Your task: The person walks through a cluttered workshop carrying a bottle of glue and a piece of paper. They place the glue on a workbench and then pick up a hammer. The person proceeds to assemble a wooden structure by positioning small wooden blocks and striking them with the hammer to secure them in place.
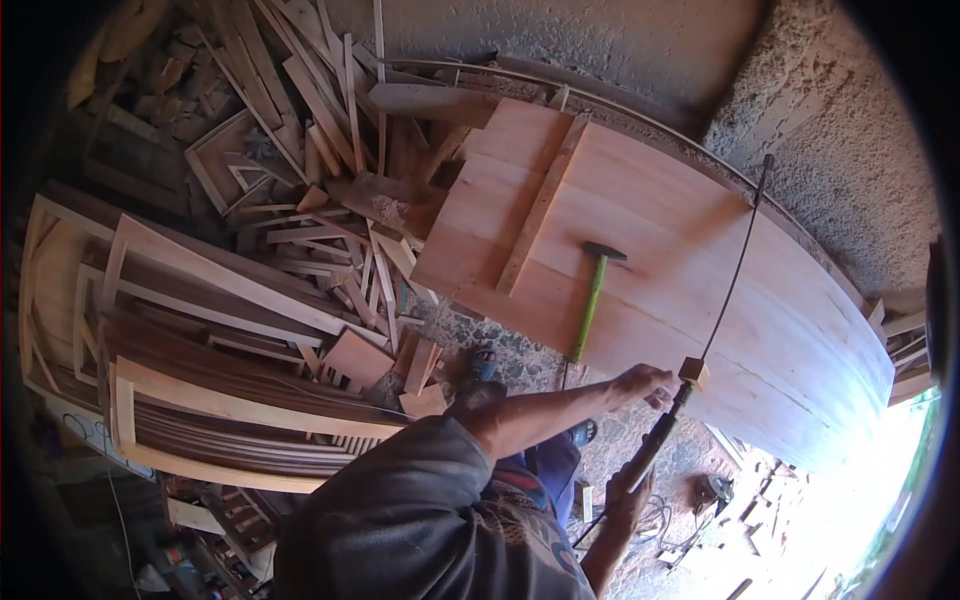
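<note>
A long thin dark rod (pixel 735 265) slants across the right half of the view, with a small wooden block (pixel 693 373) partway along it. Below the block is a thick, round, dark shaft (pixel 657 440). My right hand (pixel 627 492) is wrapped round this shaft's lower part. Beside the block, my left hand (pixel 645 385) has its fingers bent together; anything between them is too small to make out. The rod's far end lies over a large reddish wooden panel (pixel 650 210). A hammer (pixel 592 300) with a green handle rests on that panel.
A narrow wooden batten (pixel 545 205) lies across the panel. Wooden frames and slatted pieces (pixel 230 400) are stacked at left. Loose offcuts (pixel 340 240) fill the far left. A dark power tool (pixel 712 490) and cables lie on the littered floor. A rough wall (pixel 830 130) stands behind.
</note>
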### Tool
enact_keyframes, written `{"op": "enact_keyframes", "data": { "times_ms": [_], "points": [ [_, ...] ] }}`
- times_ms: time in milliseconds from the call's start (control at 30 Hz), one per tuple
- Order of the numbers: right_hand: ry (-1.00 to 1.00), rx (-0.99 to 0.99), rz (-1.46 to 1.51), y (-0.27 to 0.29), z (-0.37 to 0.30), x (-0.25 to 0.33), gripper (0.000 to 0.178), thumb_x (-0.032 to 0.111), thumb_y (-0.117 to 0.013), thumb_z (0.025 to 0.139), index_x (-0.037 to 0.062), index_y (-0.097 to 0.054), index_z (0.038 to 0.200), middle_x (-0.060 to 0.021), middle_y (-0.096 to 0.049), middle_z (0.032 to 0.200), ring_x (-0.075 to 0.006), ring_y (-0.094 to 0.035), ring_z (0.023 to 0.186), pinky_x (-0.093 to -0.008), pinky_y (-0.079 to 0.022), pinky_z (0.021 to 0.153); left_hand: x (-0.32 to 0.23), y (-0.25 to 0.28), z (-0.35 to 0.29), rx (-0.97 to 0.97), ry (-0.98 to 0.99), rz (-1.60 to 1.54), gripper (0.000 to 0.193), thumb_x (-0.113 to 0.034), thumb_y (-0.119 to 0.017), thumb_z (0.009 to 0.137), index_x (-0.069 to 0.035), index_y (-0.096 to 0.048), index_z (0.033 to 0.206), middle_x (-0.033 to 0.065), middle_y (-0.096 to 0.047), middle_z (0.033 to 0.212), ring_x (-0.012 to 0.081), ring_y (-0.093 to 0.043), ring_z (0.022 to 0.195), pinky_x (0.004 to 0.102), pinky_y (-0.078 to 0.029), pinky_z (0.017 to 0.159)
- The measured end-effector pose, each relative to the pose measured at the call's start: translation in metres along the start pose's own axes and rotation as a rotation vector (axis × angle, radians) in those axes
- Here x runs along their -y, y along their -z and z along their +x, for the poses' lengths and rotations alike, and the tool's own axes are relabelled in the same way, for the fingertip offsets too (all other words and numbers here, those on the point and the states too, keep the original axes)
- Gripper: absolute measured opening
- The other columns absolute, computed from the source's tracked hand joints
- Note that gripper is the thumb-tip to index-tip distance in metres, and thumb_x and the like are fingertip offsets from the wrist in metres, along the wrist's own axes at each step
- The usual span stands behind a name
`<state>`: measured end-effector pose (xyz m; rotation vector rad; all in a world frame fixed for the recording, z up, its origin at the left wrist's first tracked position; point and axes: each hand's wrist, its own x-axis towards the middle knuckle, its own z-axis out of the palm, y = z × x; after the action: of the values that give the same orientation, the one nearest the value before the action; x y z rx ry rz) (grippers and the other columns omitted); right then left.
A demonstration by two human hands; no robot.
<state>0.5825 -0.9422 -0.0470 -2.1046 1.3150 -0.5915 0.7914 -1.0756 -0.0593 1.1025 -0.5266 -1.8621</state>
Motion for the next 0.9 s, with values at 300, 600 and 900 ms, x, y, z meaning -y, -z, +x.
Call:
{"op": "enact_keyframes", "data": {
  "times_ms": [300, 600, 900],
  "points": [
    [-0.753, -0.147, 0.889, -0.096, 0.056, 0.143, 0.045, 0.038, -0.051, 0.102, 0.0089, -0.050, 0.135, 0.0063, -0.035, 0.047, -0.0030, -0.029, 0.033, -0.0214, -0.022, 0.029, -0.091, 0.197, -0.183, -0.052, -0.032, -0.082, 0.073, -0.063, -0.024, 0.100, -0.001, -0.058, 0.120, 0.0129, -0.070, 0.098, 0.0173, -0.067, 0.077, 0.0264, -0.043, 0.060],
    [-0.568, 0.042, 0.657, -0.141, 0.090, 0.205, 0.028, 0.038, -0.049, 0.102, 0.0098, -0.052, 0.098, 0.0060, -0.036, 0.048, -0.0038, -0.035, 0.034, -0.0234, -0.028, 0.031, -0.114, 0.233, -0.217, -0.220, -0.360, 0.378, 0.034, -0.030, -0.061, 0.097, 0.001, -0.060, 0.111, 0.0023, -0.062, 0.090, 0.0082, -0.058, 0.082, 0.0251, -0.049, 0.072],
    [-0.646, 0.151, 0.473, -0.165, 0.090, 0.216, 0.036, 0.031, -0.050, 0.100, 0.0024, -0.058, 0.120, -0.0036, -0.048, 0.054, -0.0129, -0.048, 0.041, -0.0325, -0.039, 0.039, -0.064, 0.278, -0.229, -0.527, -0.442, 0.533, 0.021, -0.012, -0.063, 0.090, 0.000, -0.061, 0.106, 0.0055, -0.062, 0.089, 0.0131, -0.060, 0.082, 0.0292, -0.049, 0.075]
  ]
}}
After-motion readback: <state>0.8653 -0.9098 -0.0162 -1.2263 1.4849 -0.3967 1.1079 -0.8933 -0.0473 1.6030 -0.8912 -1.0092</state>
